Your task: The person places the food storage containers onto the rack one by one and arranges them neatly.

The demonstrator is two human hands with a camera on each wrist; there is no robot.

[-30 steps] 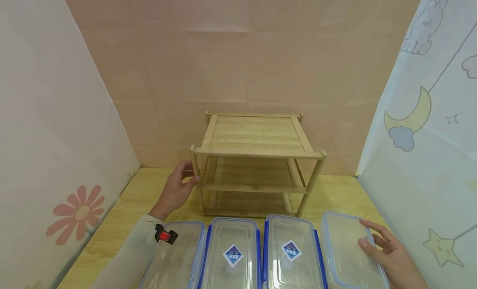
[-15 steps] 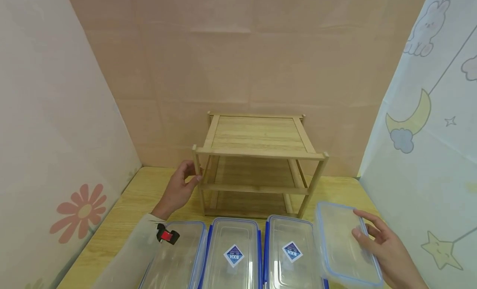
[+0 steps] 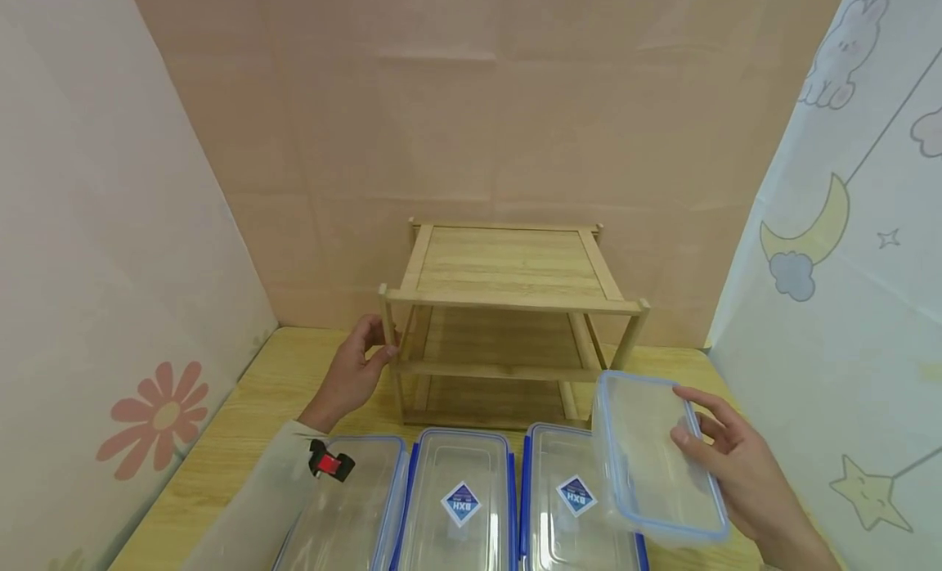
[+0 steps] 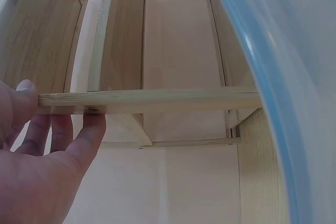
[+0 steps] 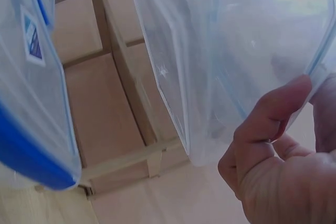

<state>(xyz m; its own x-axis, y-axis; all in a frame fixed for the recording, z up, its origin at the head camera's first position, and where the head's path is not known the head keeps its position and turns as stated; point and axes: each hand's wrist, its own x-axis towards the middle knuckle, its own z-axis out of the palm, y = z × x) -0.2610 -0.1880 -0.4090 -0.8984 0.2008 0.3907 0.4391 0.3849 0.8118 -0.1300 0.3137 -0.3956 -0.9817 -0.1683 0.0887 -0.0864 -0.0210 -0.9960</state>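
Note:
A wooden tiered rack (image 3: 515,264) stands on the table against the back wall. My left hand (image 3: 353,375) grips its front left post, thumb in front and fingers behind, as the left wrist view also shows around the wooden post (image 4: 157,100). My right hand (image 3: 743,473) holds a clear plastic food container (image 3: 655,448) with a pale blue rim by its right edge. The container is raised and tilted, just right of the rack's front right leg. It partly covers the labelled box beside it. In the right wrist view, my fingers (image 5: 273,114) press on the container's side.
A row of clear boxes lies along the near edge: a pale-rimmed box (image 3: 346,497) under my left sleeve, a blue-clipped box (image 3: 459,465) and another blue-clipped box (image 3: 567,456). Printed walls (image 3: 832,391) enclose the table (image 3: 294,350) on the sides.
My right hand has lifted the food container off the table's right side and moved it left and forward, towards the rack. The left hand has stayed on the post.

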